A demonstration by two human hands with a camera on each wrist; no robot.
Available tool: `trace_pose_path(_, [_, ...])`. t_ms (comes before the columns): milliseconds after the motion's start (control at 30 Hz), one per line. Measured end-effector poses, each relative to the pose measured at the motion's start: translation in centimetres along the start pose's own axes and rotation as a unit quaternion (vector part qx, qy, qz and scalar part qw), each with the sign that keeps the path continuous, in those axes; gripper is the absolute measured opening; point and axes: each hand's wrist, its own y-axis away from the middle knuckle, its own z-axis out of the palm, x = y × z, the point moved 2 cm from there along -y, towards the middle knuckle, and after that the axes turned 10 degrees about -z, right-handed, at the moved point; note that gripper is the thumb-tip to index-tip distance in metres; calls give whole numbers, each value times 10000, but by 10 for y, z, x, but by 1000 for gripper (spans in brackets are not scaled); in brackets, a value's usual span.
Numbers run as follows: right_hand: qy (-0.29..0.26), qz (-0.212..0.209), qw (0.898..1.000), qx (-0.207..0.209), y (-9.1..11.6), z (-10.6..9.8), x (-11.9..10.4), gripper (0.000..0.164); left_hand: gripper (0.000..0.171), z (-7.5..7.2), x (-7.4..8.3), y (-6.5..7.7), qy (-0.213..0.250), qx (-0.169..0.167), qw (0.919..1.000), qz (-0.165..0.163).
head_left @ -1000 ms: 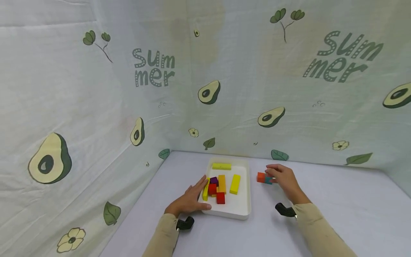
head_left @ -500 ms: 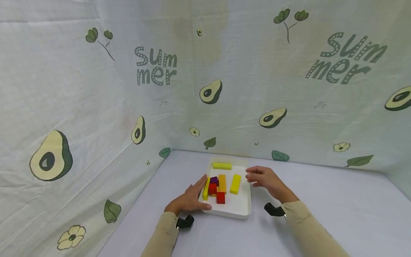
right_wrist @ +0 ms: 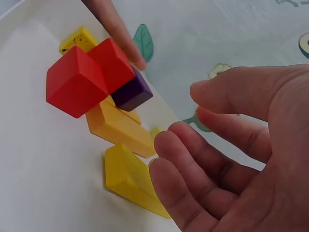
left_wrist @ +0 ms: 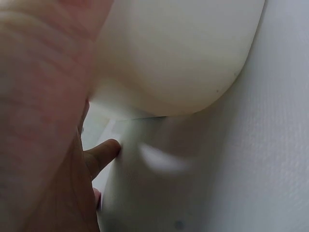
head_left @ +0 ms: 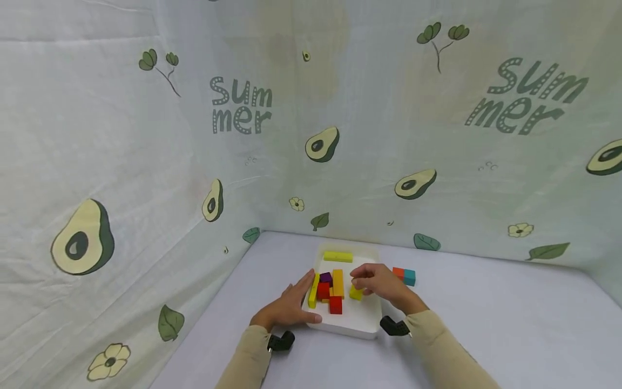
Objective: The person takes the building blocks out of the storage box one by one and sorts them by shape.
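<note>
My left hand rests against the left side of a white tray, thumb at its near-left corner, fingers straight along the wall. In the left wrist view the tray's pale outer wall fills the top. Over the tray, my right hand hovers with loosely bent fingers around nothing, above a yellow block that it partly hides in the head view. Beside that lie orange blocks, two red cubes and a purple cube. A yellow block leans near my left fingers.
Another yellow block lies along the tray's far end. Right of the tray, on the white table, an orange-red cube sits against a blue cube. A printed cloth hangs behind and to the left.
My right hand has moved left from the orange-red and blue cubes to above the yellow block inside the tray. The left hand has stayed at the tray's side.
</note>
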Motion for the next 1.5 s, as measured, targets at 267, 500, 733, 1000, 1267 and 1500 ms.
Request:
trace_pose_path(267, [631, 12, 9970, -439, 0, 9, -3, 30, 118, 3, 1, 3, -51, -6, 10000, -77])
trace_pose_path(500, [890, -135, 9938, -659, -4, 14, -5, 29, 117, 2, 2, 4, 76, 10, 10000, -50])
trace_pose_path(733, [1163, -131, 9897, -822, -8, 20, -5, 30, 118, 3, -1, 4, 95, 45, 9999, -48])
trace_pose_path(1000, [1240, 58, 9882, -895, -12, 25, -4, 31, 118, 1, 2, 3, 46, 36, 10000, -66])
trace_pose_path(1267, [1329, 71, 9867, -933, -14, 29, -1, 30, 118, 0, 2, 3, 59, -63, 10000, -46])
trace_pose_path(1500, [1522, 47, 9829, -1041, -17, 30, -2, 25, 117, -1, 2, 2, 117, -52, 9999, -65])
